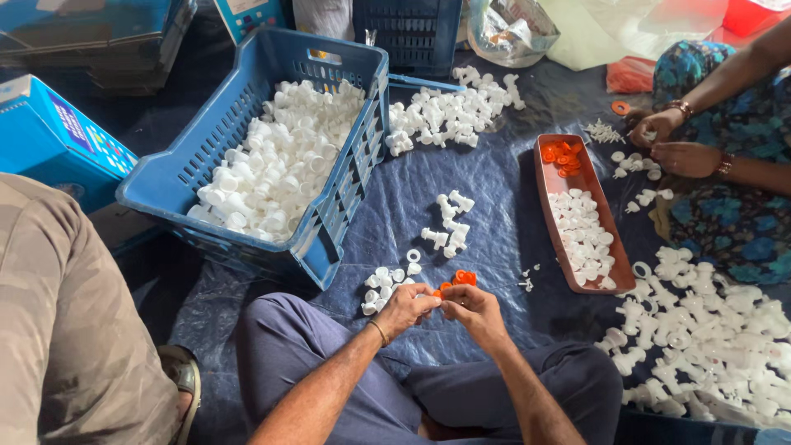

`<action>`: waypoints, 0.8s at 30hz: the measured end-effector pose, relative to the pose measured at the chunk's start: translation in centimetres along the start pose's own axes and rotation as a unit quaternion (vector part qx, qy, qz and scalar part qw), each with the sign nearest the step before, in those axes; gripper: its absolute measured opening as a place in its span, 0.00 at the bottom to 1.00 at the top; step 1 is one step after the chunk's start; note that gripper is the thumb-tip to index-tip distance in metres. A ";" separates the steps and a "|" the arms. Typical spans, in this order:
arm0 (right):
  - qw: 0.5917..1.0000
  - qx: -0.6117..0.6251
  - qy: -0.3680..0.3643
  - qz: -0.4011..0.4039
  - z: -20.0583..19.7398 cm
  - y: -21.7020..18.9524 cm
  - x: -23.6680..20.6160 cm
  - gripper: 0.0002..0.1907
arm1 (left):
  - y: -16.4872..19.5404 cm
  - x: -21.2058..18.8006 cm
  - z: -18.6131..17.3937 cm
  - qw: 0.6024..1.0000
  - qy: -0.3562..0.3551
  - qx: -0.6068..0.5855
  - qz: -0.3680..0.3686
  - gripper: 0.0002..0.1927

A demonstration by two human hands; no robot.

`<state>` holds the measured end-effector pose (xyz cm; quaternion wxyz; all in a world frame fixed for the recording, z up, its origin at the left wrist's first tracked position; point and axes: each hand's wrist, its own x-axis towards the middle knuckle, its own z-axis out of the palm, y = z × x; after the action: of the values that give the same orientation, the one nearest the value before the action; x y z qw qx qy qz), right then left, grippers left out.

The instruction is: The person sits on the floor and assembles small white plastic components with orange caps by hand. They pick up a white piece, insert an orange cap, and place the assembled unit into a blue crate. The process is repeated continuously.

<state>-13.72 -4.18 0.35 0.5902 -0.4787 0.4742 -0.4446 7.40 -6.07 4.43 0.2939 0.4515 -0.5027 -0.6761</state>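
Observation:
My left hand (pixel 404 306) and my right hand (pixel 474 311) meet fingertip to fingertip over my crossed legs. Between them they pinch a small orange ring (pixel 437 290); whether a white piece is with it is hidden by the fingers. A thin bracelet sits on my left wrist. Just beyond my right hand lie loose orange rings (pixel 465 278) on the dark blue tarp (pixel 494 181). A small cluster of white plastic caps (pixel 383 284) lies right in front of my left hand, and several white spouts (pixel 449 224) lie farther out.
A blue crate (pixel 165 185) full of white caps stands at left. A long brown tray (pixel 544 189) with orange rings and white caps lies at right. A co-worker's hands (pixel 680 148) work at far right. White parts (pixel 709 330) are heaped at right, with blue boxes at left.

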 end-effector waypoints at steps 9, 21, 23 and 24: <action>0.999 0.023 0.000 -0.033 -0.6 0.5 0.5 0.10 | -1.3 0.6 0.3 0.998 -0.039 0.040 0.004 0.16; 0.989 -0.103 -0.010 -0.104 -1.3 0.5 -1.5 0.10 | -5.7 1.8 0.7 0.952 0.018 0.205 0.225 0.22; 0.977 -0.172 -0.010 -0.129 -0.8 -0.5 -1.6 0.10 | -3.9 1.1 0.7 0.939 0.024 0.254 0.231 0.22; 0.968 -0.205 -0.011 -0.143 -0.7 -1.1 -1.6 0.10 | -3.0 0.8 0.9 0.939 0.017 0.261 0.222 0.22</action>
<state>-14.69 -2.91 1.57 0.4146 -0.6573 0.4756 -0.4121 6.46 -5.38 1.39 0.3169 0.4012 -0.7436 -0.4310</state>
